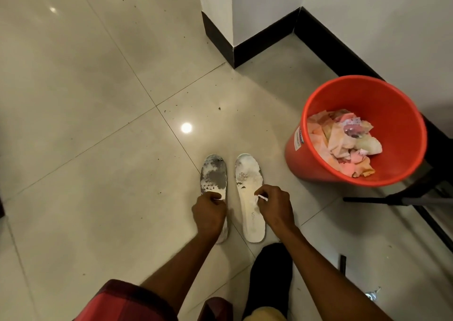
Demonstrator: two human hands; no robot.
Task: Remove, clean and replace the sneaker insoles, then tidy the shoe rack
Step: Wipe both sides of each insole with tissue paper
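Looking down through the head camera, you see two sneaker insoles lying flat on the glossy beige tiled floor (98,100), side by side and just apart, toes pointing away from you. The worn grey-patched left insole (213,177) lies across a tile joint, and the cleaner white right insole (251,219) lies just beside it.

Your left hand (208,211) rests over the middle of the worn insole with its fingers curled. A thin white sliver shows at the fingertips, but you cannot tell what they grip. Your right hand (275,206) hangs over the middle of the white insole, thumb and forefinger pinching a small crumpled white scrap (260,198) that touches the insole's surface.

A round orange plastic bucket (367,95) stands toward the floor's right edge, near the black skirting board (257,43) and well apart from the insoles. It holds crumpled pale paper waste (340,141). A black sock-covered foot (272,271) stands at the near edge, behind the white insole's heel.
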